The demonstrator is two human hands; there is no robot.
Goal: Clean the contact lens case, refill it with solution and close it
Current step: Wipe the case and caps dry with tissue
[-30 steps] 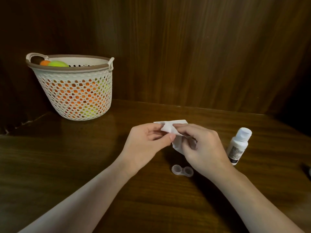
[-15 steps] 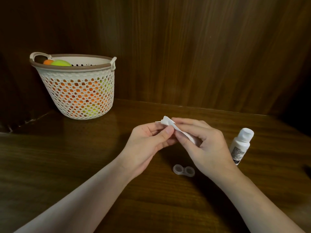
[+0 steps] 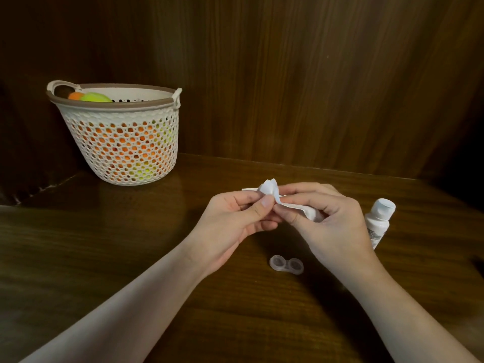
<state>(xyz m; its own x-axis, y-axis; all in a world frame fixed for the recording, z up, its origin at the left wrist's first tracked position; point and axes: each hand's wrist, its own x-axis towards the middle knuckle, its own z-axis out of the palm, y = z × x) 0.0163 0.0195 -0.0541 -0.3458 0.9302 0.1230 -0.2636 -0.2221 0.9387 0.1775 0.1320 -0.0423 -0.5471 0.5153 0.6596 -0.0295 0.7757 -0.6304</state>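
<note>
1. Both hands are raised above the worktop, forearms converging from the lower corners of the view.
2. The left hand is curled, thumb pressed against the fingers, pinching the crumpled upper end of a white tissue.
3. The right hand is closed on the tissue's other end, which is trapped between thumb and bent fingers.
4. The tissue is stretched between the two hands, clear of the worktop.
5. The contact lens case lies on the worktop below the hands, untouched, both wells uncapped.
6. A white solution bottle stands just right of the right hand, cap on.
7. A perforated basket holding coloured balls is noted at the far left.
</note>
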